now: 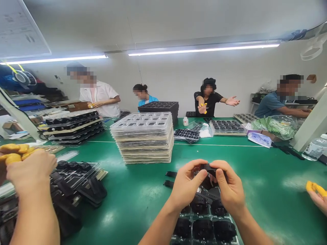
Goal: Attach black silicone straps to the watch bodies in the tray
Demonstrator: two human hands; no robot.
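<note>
Grn table (pixel 127 190): clr water btl (pixel 314 149) by wht post (pixel 313 115), R side; blue/wht pkt (pixel 260 139) nr bag of grn strips (pixel 277 126); sm. wht btl (pixel 185 121) farther back. 4 ppl (pixel 104 95) along far side, 1 in wht shirt. 2 tube lights (pixel 204 49) overhead.

our left hand (pixel 188 183) and right hand (pixel 230 183) holding a black strap-like piece (pixel 211 168), clear plastic tray (pixel 209 215) of black watch-like pieces (pixel 202 229) near us, tall translucent tray stack (pixel 144 144) farther left, glossy green tabletop (pixel 127 194)
</note>
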